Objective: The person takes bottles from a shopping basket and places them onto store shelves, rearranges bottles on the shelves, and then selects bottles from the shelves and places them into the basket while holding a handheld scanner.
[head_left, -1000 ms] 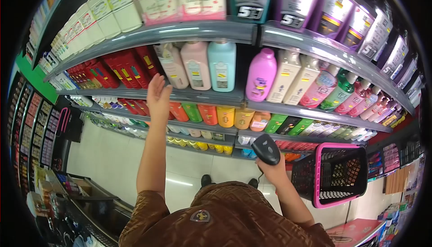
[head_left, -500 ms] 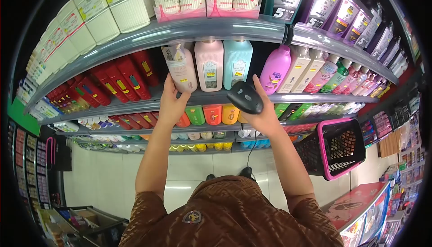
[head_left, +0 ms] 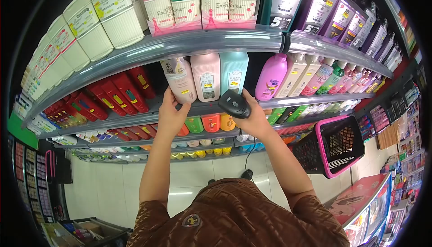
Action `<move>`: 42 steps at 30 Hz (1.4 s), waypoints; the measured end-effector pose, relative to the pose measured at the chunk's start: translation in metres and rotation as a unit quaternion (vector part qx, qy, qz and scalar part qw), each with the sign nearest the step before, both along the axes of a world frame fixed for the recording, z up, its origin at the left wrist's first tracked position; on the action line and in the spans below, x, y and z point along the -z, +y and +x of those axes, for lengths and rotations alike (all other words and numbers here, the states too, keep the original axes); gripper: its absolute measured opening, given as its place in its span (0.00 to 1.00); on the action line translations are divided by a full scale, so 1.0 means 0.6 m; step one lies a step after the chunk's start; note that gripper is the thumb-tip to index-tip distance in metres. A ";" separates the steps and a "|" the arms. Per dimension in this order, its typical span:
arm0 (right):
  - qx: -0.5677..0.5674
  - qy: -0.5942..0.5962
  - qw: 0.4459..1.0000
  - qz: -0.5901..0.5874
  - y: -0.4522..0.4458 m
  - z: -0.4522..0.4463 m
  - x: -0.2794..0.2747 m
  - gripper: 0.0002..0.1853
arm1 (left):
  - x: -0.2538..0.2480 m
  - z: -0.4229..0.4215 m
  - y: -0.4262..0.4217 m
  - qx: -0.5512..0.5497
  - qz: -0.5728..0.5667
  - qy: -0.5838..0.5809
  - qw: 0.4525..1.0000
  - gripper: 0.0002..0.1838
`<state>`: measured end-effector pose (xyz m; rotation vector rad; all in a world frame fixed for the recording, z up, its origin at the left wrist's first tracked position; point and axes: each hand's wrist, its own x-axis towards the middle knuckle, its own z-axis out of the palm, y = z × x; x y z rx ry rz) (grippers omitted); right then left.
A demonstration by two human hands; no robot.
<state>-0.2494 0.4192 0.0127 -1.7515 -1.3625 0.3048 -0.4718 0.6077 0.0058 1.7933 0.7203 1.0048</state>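
On the middle shelf, my left hand (head_left: 173,115) has its thumb and fingers around the lower part of a pale pink pump bottle (head_left: 182,84), which leans slightly. Beside it stand a pink ribbed bottle (head_left: 205,78) and a light blue ribbed bottle (head_left: 233,69), both with yellow price stickers. My right hand (head_left: 258,120) is closed around a black handheld barcode scanner (head_left: 235,105), in front of the blue bottle's base. The scanner's cable (head_left: 249,154) hangs down toward the floor. The fingers beneath the scanner are partly hidden.
A purple bottle (head_left: 271,76) stands to the right of the blue one, and red boxes (head_left: 121,95) to the left. White bottles (head_left: 173,4) fill the shelf above. A black shopping basket with a pink rim (head_left: 321,150) is at the lower right.
My right hand has moved left with the scanner, from near the purple bottle to the front of the blue one. My left hand stays on the pale pink bottle. The view has shifted slightly.
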 end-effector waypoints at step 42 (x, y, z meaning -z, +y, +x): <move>0.527 0.283 0.788 0.145 -1.053 0.140 0.101 0.07 | 0.240 0.490 -0.857 0.457 -0.131 0.212 0.854 0.14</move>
